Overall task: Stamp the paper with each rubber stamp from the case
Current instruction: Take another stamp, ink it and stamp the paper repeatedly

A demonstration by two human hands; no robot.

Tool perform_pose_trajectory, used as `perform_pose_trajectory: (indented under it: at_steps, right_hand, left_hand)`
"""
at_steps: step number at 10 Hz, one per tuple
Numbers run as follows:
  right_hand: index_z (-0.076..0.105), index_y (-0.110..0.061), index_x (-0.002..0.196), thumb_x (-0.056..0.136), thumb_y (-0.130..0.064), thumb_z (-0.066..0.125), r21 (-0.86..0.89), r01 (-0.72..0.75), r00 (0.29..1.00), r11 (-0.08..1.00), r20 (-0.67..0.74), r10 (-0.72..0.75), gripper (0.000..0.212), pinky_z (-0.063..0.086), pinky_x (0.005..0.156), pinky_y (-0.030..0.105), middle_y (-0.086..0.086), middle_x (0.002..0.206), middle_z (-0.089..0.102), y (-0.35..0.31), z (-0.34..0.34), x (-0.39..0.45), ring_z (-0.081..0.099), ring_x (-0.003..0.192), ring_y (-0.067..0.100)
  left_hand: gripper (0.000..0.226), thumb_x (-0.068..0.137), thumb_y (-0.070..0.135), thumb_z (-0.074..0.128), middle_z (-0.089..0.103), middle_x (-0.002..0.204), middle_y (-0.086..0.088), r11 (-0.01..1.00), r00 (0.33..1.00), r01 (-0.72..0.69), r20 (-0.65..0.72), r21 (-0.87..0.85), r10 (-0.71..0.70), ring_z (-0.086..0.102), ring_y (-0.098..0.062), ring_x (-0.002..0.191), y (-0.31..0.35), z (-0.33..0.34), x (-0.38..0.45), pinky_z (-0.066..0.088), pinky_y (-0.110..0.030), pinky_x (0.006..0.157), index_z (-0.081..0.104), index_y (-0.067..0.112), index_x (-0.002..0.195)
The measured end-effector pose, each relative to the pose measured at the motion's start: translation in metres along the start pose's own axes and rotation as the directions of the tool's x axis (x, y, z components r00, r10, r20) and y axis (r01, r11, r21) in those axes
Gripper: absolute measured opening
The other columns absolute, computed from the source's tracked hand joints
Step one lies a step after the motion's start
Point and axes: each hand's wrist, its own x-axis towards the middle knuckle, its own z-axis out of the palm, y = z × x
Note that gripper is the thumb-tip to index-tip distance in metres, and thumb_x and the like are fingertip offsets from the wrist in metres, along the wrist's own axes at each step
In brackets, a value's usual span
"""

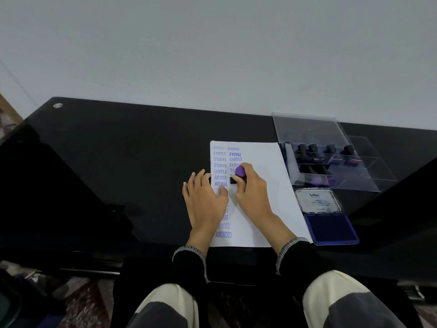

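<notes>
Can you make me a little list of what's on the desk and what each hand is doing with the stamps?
right hand: grips the purple-handled stamp, pressed down on the paper
left hand: lies flat, fingers straight, on the paper's left edge
paper marks: blue words SAMPLE, FRAGILE, AIR MAIL, AMENDED
ink pad: open, blue, right of the paper
stamp case: clear, lid up, dark-handled stamps inside, behind the ink pad
desk: black and shiny

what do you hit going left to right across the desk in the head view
left hand → stamp with the purple handle gripped by the right hand → bare right part of the paper → open ink pad
</notes>
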Motion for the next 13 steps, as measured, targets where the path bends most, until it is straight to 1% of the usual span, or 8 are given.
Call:
perform_pose_trajectory:
  at_steps: [1, 2, 5, 6, 8, 10, 12, 13]
  right_hand:
    - [0.049, -0.002, 0.113, 0.094, -0.010, 0.054, 0.012, -0.014, 0.999, 1.000, 0.035, 0.014, 0.021, 0.043, 0.066, 0.001, 0.010, 0.111, 0.062, -0.002, -0.004, 0.010, 0.055, 0.085, 0.010]
    - [0.049, -0.004, 0.112, 0.094, -0.011, 0.053, 0.024, -0.060, 0.995, 0.998, 0.083, 0.058, 0.019, 0.044, 0.061, 0.003, 0.009, 0.110, 0.062, -0.002, -0.007, 0.020, 0.062, 0.086, 0.016]
    - [0.050, -0.005, 0.112, 0.094, -0.007, 0.052, 0.053, -0.015, 1.000, 0.998, -0.008, 0.015, 0.018, 0.043, 0.069, 0.003, 0.006, 0.106, 0.063, 0.000, 0.000, 0.003, 0.060, 0.086, 0.014]
    - [0.050, -0.005, 0.111, 0.094, -0.008, 0.052, 0.049, -0.017, 1.000, 0.999, 0.010, 0.016, 0.017, 0.044, 0.067, 0.003, 0.008, 0.106, 0.064, 0.000, -0.002, 0.006, 0.062, 0.087, 0.016]
    - [0.050, -0.004, 0.114, 0.095, -0.011, 0.053, 0.040, -0.043, 0.999, 0.998, 0.031, 0.041, 0.021, 0.043, 0.067, 0.001, 0.010, 0.114, 0.063, -0.001, -0.002, 0.013, 0.057, 0.087, 0.010]
    - [0.050, -0.002, 0.113, 0.094, -0.009, 0.053, 0.069, -0.040, 0.999, 0.997, 0.015, 0.039, 0.019, 0.041, 0.067, -0.001, 0.011, 0.113, 0.063, -0.003, -0.002, 0.009, 0.059, 0.090, 0.012]
    - [0.049, -0.003, 0.116, 0.095, -0.012, 0.053, 0.070, -0.085, 0.993, 0.994, 0.082, 0.079, 0.023, 0.040, 0.065, -0.002, 0.009, 0.115, 0.061, -0.007, -0.009, 0.012, 0.055, 0.090, 0.009]
    - [0.050, -0.005, 0.112, 0.096, -0.011, 0.050, 0.147, -0.156, 0.983, 0.977, 0.119, 0.139, 0.017, 0.041, 0.063, 0.001, 0.003, 0.104, 0.058, -0.010, -0.020, 0.016, 0.055, 0.080, 0.002]
  left_hand:
    - [0.049, 0.092, 0.040, 0.055, 0.039, 0.149, 0.000, 1.000, 1.000, 0.000, 0.005, 0.013, 0.000, 0.021, -0.018, 0.145, 0.000, 0.000, 0.000, 0.007, -0.038, 0.120, 0.049, 0.016, 0.134]
    - [0.048, 0.092, 0.040, 0.054, 0.039, 0.149, 0.001, 1.000, 1.000, -0.005, 0.007, 0.024, 0.005, 0.021, -0.017, 0.144, -0.001, 0.001, 0.000, 0.007, -0.038, 0.120, 0.049, 0.016, 0.133]
    - [0.049, 0.092, 0.040, 0.054, 0.040, 0.149, 0.001, 1.000, 1.000, -0.007, 0.002, 0.026, 0.007, 0.022, -0.017, 0.144, -0.001, 0.001, 0.000, 0.006, -0.038, 0.120, 0.049, 0.015, 0.134]
    - [0.048, 0.092, 0.040, 0.054, 0.040, 0.149, 0.001, 1.000, 1.000, -0.008, 0.002, 0.030, 0.008, 0.022, -0.017, 0.144, 0.000, 0.001, 0.000, 0.007, -0.039, 0.120, 0.049, 0.016, 0.134]
    - [0.048, 0.092, 0.041, 0.054, 0.039, 0.149, 0.001, 0.999, 1.000, -0.009, 0.007, 0.043, 0.009, 0.022, -0.016, 0.144, 0.000, 0.000, 0.000, 0.007, -0.039, 0.119, 0.048, 0.016, 0.133]
    - [0.048, 0.092, 0.041, 0.054, 0.040, 0.149, 0.002, 0.999, 1.000, -0.012, 0.007, 0.043, 0.011, 0.023, -0.016, 0.144, 0.000, 0.000, 0.000, 0.008, -0.039, 0.119, 0.048, 0.017, 0.133]
    - [0.047, 0.090, 0.039, 0.056, 0.040, 0.148, 0.001, 0.999, 1.000, -0.008, 0.002, 0.045, 0.008, 0.024, -0.017, 0.143, 0.000, 0.000, 0.000, 0.008, -0.040, 0.118, 0.049, 0.016, 0.131]
    - [0.048, 0.090, 0.039, 0.055, 0.040, 0.148, 0.002, 0.998, 1.000, -0.006, 0.003, 0.056, 0.006, 0.023, -0.016, 0.143, 0.002, -0.001, 0.000, 0.008, -0.040, 0.118, 0.049, 0.016, 0.132]
